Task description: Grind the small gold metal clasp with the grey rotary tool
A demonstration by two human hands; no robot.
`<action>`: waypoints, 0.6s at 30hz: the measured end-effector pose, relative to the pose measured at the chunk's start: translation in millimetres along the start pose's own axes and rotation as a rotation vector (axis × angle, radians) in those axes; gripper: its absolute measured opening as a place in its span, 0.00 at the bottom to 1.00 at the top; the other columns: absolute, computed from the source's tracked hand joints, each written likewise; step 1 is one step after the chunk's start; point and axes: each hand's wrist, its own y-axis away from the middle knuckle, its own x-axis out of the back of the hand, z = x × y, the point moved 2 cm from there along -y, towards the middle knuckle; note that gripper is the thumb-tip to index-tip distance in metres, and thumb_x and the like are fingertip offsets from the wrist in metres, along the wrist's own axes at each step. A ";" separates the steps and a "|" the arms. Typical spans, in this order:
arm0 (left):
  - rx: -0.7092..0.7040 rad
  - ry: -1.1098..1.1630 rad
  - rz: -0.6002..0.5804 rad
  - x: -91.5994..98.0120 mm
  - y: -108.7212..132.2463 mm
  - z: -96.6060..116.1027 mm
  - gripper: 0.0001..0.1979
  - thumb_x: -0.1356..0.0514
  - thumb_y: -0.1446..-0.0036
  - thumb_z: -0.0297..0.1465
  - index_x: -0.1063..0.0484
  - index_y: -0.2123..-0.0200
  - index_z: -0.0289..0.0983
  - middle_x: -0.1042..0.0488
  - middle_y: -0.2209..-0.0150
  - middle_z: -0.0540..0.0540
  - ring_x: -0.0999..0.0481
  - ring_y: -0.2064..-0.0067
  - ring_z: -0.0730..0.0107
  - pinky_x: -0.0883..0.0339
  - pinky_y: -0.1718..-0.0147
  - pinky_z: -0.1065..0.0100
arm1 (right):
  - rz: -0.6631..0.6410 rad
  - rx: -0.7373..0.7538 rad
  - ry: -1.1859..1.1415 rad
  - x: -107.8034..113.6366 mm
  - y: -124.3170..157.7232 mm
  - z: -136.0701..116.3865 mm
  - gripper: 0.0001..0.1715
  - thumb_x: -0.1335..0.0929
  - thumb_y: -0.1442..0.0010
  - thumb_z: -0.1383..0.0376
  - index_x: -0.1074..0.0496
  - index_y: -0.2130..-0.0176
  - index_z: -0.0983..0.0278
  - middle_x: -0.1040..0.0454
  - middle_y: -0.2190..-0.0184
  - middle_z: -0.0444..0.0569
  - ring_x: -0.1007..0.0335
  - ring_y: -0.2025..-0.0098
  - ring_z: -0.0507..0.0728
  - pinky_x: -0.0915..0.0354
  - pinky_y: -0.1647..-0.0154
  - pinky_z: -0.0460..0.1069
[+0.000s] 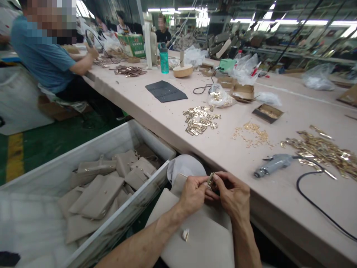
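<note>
A beige handbag rests below my hands, close to my body, with a small metal lock piece on its face. My left hand pinches a small gold metal bag plate between thumb and fingers. From the other side my right hand has its thumb and fingertips closed on the same plate. Its lower part, and whether it touches the bag's flap, is hidden by my fingers. A grey electric screwdriver lies on the table to the right of my hands.
A white bin with several beige bags stands left. On the table lie gold plates, tiny gold parts, long gold pieces and a dark board. A black cable trails right. A co-worker sits at far left.
</note>
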 end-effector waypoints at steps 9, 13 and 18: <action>-0.049 -0.009 0.009 -2.8 1.7 1.8 0.17 0.42 0.37 0.34 0.20 0.54 0.29 0.21 0.71 0.43 0.16 0.70 0.61 0.20 0.70 0.71 | 0.005 0.003 -0.026 0.4 0.8 -2.1 0.15 0.27 0.37 0.54 0.19 0.62 0.63 0.22 0.68 0.49 0.25 0.71 0.58 0.27 0.70 0.48; -0.061 -0.010 0.027 -2.8 0.8 3.4 0.17 0.41 0.36 0.35 0.20 0.52 0.30 0.20 0.66 0.42 0.16 0.70 0.63 0.20 0.71 0.72 | 0.001 0.024 -0.029 0.5 -0.8 -0.4 0.15 0.28 0.36 0.55 0.19 0.61 0.64 0.22 0.67 0.50 0.25 0.69 0.59 0.28 0.70 0.48; -0.079 0.009 0.026 -2.7 0.4 1.7 0.17 0.42 0.35 0.33 0.20 0.49 0.30 0.19 0.63 0.40 0.15 0.70 0.63 0.20 0.71 0.74 | -0.012 0.107 0.021 1.5 -3.3 -2.0 0.11 0.29 0.34 0.59 0.18 0.61 0.62 0.22 0.65 0.48 0.24 0.64 0.57 0.29 0.63 0.48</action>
